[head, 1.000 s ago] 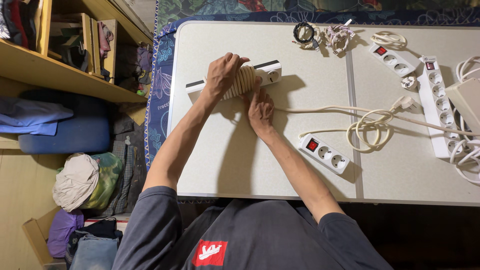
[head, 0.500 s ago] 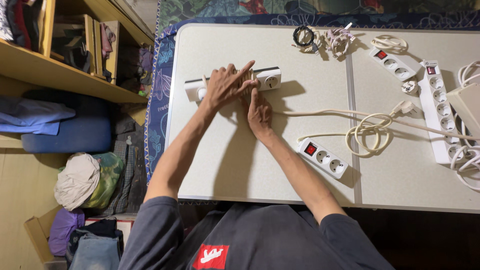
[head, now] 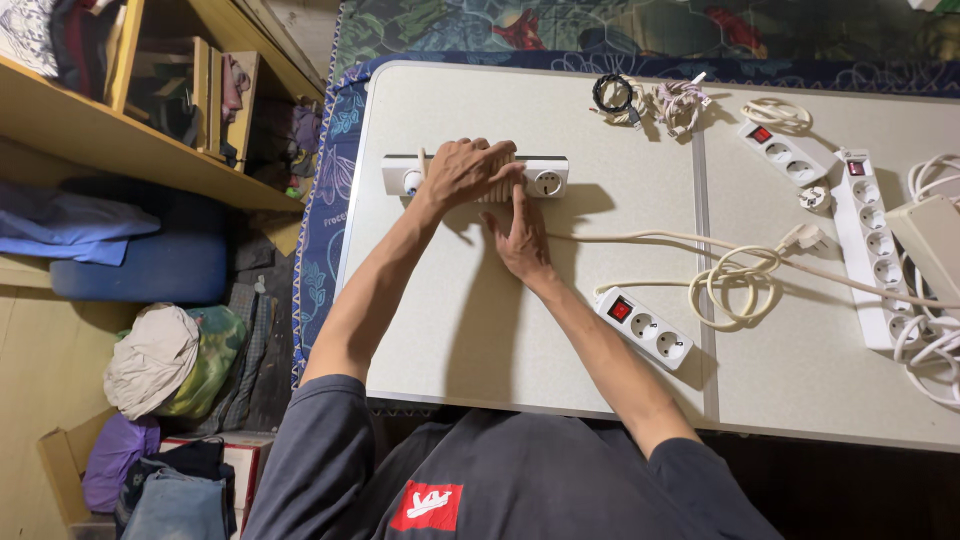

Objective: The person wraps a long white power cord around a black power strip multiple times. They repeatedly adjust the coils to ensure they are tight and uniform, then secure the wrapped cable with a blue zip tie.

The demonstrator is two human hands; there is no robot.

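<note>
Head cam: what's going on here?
A person at a white table has both hands on a white power strip with cream cord wound around its middle. The left hand lies over the wound cord, and the right hand presses against the strip's near side, fingers up. A cream cable trails off to the right. Other power strips and small cable bundles lie on the table untouched.
</note>
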